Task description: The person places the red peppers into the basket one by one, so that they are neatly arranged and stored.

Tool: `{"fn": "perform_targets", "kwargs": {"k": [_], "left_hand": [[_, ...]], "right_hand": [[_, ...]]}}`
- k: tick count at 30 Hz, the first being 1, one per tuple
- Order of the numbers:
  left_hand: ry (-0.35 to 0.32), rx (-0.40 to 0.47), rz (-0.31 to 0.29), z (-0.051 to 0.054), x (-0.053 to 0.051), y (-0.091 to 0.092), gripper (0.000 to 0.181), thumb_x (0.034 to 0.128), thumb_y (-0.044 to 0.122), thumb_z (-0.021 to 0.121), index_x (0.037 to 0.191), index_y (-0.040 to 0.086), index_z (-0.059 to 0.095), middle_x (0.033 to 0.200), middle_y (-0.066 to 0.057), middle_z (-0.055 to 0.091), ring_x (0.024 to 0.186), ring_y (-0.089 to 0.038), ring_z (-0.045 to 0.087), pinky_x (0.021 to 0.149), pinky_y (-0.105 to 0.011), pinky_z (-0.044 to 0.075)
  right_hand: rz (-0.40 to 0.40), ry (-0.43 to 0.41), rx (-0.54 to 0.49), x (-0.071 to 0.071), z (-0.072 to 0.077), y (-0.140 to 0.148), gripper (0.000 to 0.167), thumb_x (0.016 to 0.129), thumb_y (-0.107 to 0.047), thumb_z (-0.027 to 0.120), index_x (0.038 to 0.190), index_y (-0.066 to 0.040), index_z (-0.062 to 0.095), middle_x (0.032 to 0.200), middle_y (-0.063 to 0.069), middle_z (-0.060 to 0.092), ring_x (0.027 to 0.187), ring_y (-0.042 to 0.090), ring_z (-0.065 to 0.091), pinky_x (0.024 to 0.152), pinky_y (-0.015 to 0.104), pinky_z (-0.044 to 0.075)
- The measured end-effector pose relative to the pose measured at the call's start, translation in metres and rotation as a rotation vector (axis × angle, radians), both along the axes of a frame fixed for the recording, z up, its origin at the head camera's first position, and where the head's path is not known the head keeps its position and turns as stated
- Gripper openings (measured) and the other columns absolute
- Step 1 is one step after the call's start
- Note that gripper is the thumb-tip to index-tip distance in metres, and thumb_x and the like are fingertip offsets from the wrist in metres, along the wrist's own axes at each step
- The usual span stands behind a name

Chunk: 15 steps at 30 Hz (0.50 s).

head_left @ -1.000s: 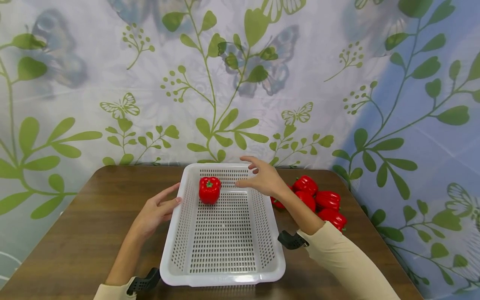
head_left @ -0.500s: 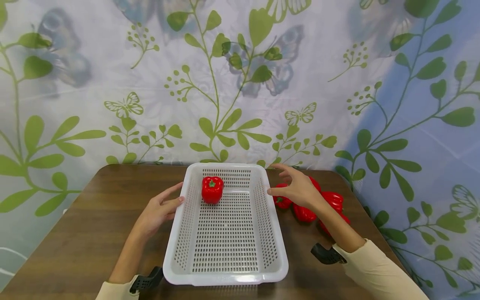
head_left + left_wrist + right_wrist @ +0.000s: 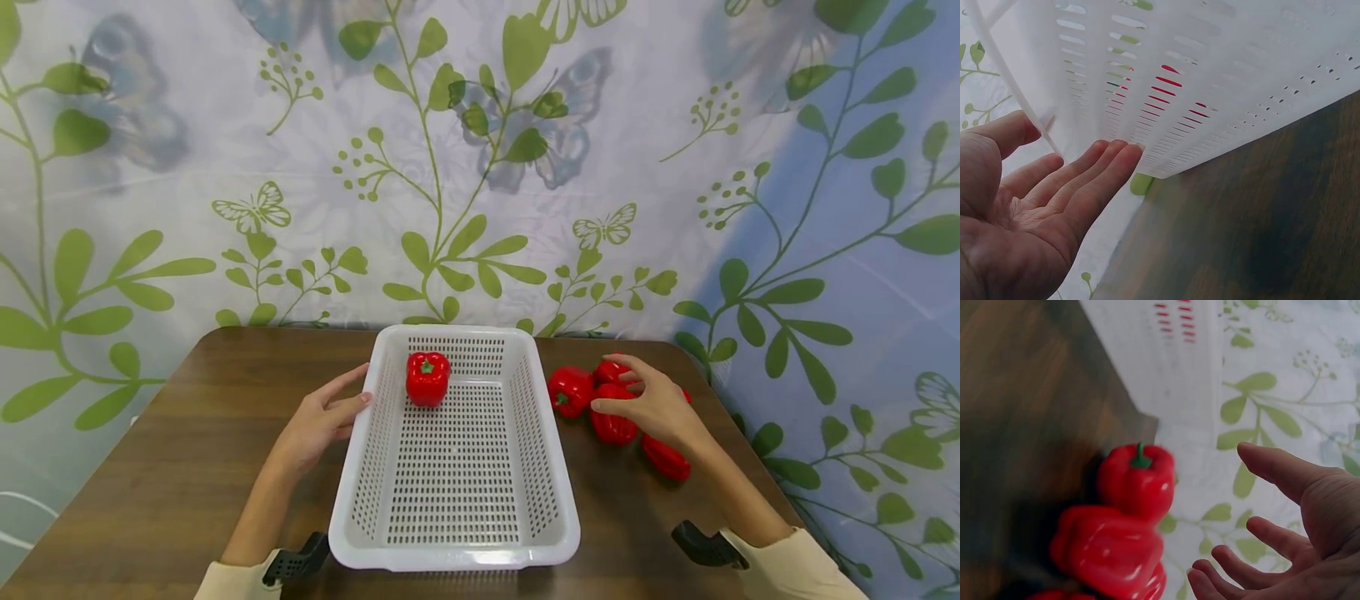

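A white perforated plastic basket (image 3: 453, 557) stands on the table with one red bell pepper (image 3: 427, 380) inside, near its far left corner. At the basket's left side is my left hand (image 3: 315, 425); its thumb meets the rim and its straight fingers (image 3: 1100, 181) lie against the outer wall. My right hand (image 3: 660, 408) hovers over a group of red bell peppers to the right, fingers spread and holding nothing. Of that group, one pepper (image 3: 570, 391) is nearest the basket and another pepper (image 3: 613, 415) lies just left of the hand. The hand and forearm partly cover others.
The brown wooden table (image 3: 225, 400) ends at a leaf-patterned cloth (image 3: 480, 167) hanging behind it. More patterned cloth hangs on the right side. In the right wrist view, a pepper with a green stem (image 3: 1137, 481) stands beside a lying pepper (image 3: 1110, 550).
My right hand has moved right, from above the basket's far right corner to over the loose peppers. The left hand stays at the basket's left side, and the pepper inside has not moved.
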<state>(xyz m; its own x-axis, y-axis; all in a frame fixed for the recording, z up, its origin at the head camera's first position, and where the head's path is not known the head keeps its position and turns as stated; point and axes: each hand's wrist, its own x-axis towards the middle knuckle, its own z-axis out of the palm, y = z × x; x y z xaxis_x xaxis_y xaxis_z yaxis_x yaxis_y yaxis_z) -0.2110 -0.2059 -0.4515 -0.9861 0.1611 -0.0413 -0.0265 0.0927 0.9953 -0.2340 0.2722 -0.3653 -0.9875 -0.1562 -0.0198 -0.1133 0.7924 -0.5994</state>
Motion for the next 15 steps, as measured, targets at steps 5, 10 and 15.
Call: {"fn": "perform_targets", "kwargs": {"k": [5,10,15], "left_hand": [[0.002,0.012,-0.002,0.0,0.0,0.0,0.064,0.1001,0.034,0.065,0.157,0.024,0.039,0.139,-0.024,0.061,0.112,-0.034,0.071,0.09,-0.045,0.061],[0.002,0.011,0.006,0.001,0.001,0.001,0.063,0.0998,0.034,0.065,0.157,0.024,0.04,0.138,-0.024,0.061,0.113,-0.035,0.071,0.089,-0.044,0.061],[0.005,0.002,-0.001,0.003,0.002,0.0,0.063,0.1001,0.035,0.065,0.157,0.025,0.039,0.139,-0.023,0.061,0.113,-0.035,0.07,0.092,-0.049,0.059]], "right_hand": [[-0.043,-0.009,0.046,0.008,-0.004,0.018,0.087,0.087,-0.048,0.077,0.156,-0.013,0.037,0.143,0.028,0.052,0.127,0.048,0.053,0.09,0.062,0.052],[-0.069,-0.013,0.084,0.014,-0.009,0.039,0.087,0.086,-0.047,0.078,0.154,-0.01,0.038,0.144,0.031,0.05,0.128,0.05,0.05,0.087,0.063,0.053],[-0.068,0.025,0.133,0.018,-0.016,0.059,0.087,0.083,-0.045,0.081,0.151,-0.007,0.041,0.14,0.034,0.052,0.122,0.052,0.053,0.081,0.059,0.055]]}}
